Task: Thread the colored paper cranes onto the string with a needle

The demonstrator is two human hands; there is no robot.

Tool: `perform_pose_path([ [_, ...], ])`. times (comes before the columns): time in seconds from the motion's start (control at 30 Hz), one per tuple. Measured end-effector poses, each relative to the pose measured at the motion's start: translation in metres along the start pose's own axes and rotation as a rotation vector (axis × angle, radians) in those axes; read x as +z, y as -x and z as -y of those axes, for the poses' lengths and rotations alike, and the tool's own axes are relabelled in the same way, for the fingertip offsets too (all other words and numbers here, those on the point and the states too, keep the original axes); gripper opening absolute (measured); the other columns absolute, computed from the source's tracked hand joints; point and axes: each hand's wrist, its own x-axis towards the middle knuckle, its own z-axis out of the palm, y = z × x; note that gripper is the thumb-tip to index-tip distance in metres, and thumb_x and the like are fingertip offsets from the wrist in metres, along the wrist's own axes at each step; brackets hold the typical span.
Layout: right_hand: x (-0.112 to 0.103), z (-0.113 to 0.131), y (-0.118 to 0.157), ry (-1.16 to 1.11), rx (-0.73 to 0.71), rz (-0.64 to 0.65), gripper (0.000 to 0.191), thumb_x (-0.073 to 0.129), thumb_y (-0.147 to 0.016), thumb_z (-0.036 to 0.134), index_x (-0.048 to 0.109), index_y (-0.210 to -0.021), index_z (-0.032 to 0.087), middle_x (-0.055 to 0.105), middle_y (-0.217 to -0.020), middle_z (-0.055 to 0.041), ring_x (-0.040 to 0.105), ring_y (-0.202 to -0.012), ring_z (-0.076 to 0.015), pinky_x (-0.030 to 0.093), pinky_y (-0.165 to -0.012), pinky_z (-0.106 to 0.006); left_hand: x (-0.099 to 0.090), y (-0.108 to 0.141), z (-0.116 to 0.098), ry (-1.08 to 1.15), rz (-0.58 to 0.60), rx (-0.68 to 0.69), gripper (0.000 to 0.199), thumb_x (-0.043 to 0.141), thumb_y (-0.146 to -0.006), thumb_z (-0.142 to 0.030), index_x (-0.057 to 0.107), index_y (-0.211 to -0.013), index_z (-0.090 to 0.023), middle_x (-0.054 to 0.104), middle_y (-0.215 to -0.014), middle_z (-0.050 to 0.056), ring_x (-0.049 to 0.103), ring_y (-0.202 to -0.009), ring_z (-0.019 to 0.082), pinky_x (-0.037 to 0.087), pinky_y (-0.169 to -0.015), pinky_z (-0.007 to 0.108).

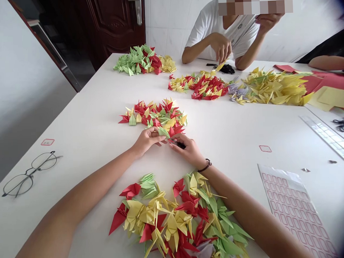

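Note:
My left hand [146,142] is closed in a pinch on a light green folded paper crane [163,132]. Close beside it, my right hand [191,150] is wrapped round a small dark tool [179,144] with a metallic-looking tip; most of it is hidden by my fingers, so its kind is unclear. The tip points toward the crane. Just beyond both hands lies a pile of red, yellow and green paper cranes [151,111]. A larger heap of paper cranes [172,220] spreads between my forearms, nearer to me.
Glasses [30,174] lie on the white table [84,148] at left. A label sheet [295,211] and a clear ruler [329,139] lie at right. Further piles of cranes [134,60] stand at the back, where another person [210,32] sits handling yellow paper.

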Motion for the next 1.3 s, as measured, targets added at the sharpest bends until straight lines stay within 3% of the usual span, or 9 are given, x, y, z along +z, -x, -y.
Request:
perform_pose_path([
  [0.2,-0.0004,-0.0017,-0.0002,0.014,-0.014,0.015,0.027,0.050,-0.078,0.044,0.053,-0.085,0.017,0.054,-0.065,0.0006,0.045,-0.055,-0.0101,0.035,-0.054,-0.022,-0.0030,-0.0004,0.0005,0.095,-0.020,-0.001,0.031,0.070,-0.062,-0.031,0.054,-0.082,-0.014,0.067,-0.079,0.004,0.064,-0.068,0.016,0.046,-0.058,0.024],
  [0.4,-0.0007,-0.0027,-0.0006,0.046,-0.035,0.037,0.029,0.049,-0.079,0.044,0.055,-0.084,0.016,0.048,-0.059,0.0021,0.040,-0.053,-0.0095,0.033,-0.052,-0.021,-0.0042,-0.0002,0.0013,0.054,0.037,0.008,0.032,0.069,-0.064,-0.033,0.054,-0.085,-0.014,0.067,-0.078,0.004,0.064,-0.068,0.015,0.046,-0.058,0.023],
  [0.9,-0.0030,0.0016,0.0006,0.010,-0.045,0.066,0.028,0.046,-0.081,0.040,0.061,-0.081,0.016,0.060,-0.066,-0.0026,0.050,-0.055,-0.0118,0.038,-0.054,-0.022,-0.0047,-0.0001,0.0020,-0.015,0.076,0.005,0.033,0.070,-0.063,-0.032,0.055,-0.087,-0.015,0.066,-0.075,0.002,0.061,-0.061,0.012,0.043,-0.056,0.023],
  [1.3,-0.0029,-0.0002,0.0004,0.034,-0.037,0.067,0.029,0.047,-0.081,0.040,0.062,-0.079,0.016,0.060,-0.064,-0.0021,0.047,-0.053,-0.0109,0.038,-0.054,-0.022,-0.0054,-0.0017,0.0023,0.017,0.052,0.017,0.027,0.071,-0.061,-0.028,0.055,-0.079,-0.014,0.061,-0.065,-0.001,0.057,-0.059,0.010,0.044,-0.056,0.022],
])
